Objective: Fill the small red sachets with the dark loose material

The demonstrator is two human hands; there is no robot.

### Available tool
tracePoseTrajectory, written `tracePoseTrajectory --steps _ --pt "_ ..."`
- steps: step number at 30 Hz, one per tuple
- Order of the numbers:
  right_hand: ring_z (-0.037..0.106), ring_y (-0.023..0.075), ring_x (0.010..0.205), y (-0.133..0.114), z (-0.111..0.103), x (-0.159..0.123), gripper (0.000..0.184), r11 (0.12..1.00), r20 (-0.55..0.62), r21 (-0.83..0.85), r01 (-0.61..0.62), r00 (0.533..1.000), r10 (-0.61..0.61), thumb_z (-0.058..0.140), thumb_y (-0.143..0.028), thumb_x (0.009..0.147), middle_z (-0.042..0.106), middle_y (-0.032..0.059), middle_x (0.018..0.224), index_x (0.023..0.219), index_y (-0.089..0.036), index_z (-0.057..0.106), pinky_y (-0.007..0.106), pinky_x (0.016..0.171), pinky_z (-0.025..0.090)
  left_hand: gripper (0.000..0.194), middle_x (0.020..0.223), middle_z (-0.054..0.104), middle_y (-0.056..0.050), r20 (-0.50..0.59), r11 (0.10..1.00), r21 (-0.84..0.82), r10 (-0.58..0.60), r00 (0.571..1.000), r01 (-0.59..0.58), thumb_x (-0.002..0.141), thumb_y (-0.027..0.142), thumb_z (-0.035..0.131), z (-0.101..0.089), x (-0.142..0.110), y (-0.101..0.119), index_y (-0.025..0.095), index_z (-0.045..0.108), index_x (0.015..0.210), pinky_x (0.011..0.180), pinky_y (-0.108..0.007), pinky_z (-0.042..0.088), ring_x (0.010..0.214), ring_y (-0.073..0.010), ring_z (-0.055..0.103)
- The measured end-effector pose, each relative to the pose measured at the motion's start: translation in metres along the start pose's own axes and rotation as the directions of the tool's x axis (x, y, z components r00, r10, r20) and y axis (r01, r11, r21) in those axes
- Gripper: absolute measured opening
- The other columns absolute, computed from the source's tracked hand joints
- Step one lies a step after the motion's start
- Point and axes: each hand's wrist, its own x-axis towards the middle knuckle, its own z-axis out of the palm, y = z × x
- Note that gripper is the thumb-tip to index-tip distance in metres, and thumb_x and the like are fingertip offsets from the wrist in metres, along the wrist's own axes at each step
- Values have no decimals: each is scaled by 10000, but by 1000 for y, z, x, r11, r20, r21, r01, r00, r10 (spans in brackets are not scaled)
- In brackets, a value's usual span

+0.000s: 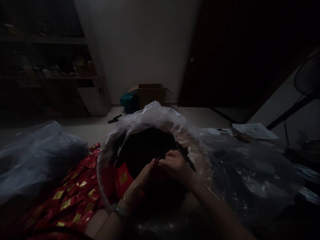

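Note:
A wide round basin lined with clear plastic (155,111) stands before me, holding a heap of dark, loose, leaf-like material (147,141). Over it my left hand (141,176) and my right hand (175,163) meet, fingertips pinched close together. Between them shows the dark red edge of a small packet (157,160); most of it is lost in shadow. Beside my left wrist, inside the basin's left side, lie red packets with a gold label (123,178). A bracelet and a bangle circle my left wrist.
Many red-and-gold packets (75,186) are piled left of the basin, near a bulky clear plastic bag (40,156). More plastic sheeting (250,173) spreads at right. Behind stand an open cardboard box (152,93), a teal bag (129,101) and shelves (57,78). The room is dim.

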Motion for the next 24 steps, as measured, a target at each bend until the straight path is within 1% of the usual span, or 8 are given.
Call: tracePoseTrajectory --steps 4,7,9,11,13,15,19,24 --pt "468 132 606 2 4 -2 325 997 13 48 -53 999 53 430 -263 944 547 6 562 750 -173 675 282 646 360 482 798 720 -64 -1 996 -82 -35 999 34 696 554 651 6 -5 4 110 695 878 856 -337 453 850 -222 643" --pt "485 143 639 4 4 -2 309 991 72 85 -102 993 96 425 -259 940 544 18 599 779 -172 674 290 678 387 526 834 714 -72 79 993 -112 -26 997 35 685 612 624 7 -9 5 122 690 865 883 -351 437 871 -227 634" --pt "502 154 677 5 2 -2 275 982 130 112 -155 982 140 439 -244 929 556 25 633 788 -179 666 305 703 401 509 853 703 -67 132 997 -73 6 991 4 704 604 605 6 -12 6 132 684 879 864 -344 443 865 -213 627" --pt "513 166 718 4 0 -1 234 965 178 166 -201 969 171 471 -239 912 578 34 679 777 -190 656 319 712 413 428 839 692 -52 175 1000 4 28 984 -29 680 505 682 4 -14 8 132 681 888 809 -322 455 818 -195 619" --pt "521 180 768 2 -4 0 194 939 186 246 -239 963 196 509 -239 889 597 41 717 767 -197 653 326 721 431 385 778 677 -25 193 993 97 47 980 -66 579 362 790 3 -16 11 123 681 861 731 -281 456 736 -165 596" --pt "541 188 821 0 -6 1 134 900 212 314 -300 947 242 551 -239 861 620 54 785 804 -197 664 327 738 455 384 724 653 8 161 976 180 92 983 -121 507 262 823 4 -16 12 121 675 832 669 -239 442 673 -128 560" --pt "594 183 879 -2 -5 0 97 852 363 297 -431 876 317 592 -219 830 644 76 974 873 -191 675 323 778 473 310 671 620 26 111 942 304 117 987 -146 566 248 775 8 -16 13 121 667 827 594 -210 417 608 -101 518" --pt "600 165 749 2 3 -1 175 899 425 201 -390 861 279 491 -127 870 664 40 773 758 -178 615 322 740 455 276 658 624 9 74 940 307 130 989 -147 582 302 767 13 -15 13 117 669 762 612 -213 416 609 -106 518"
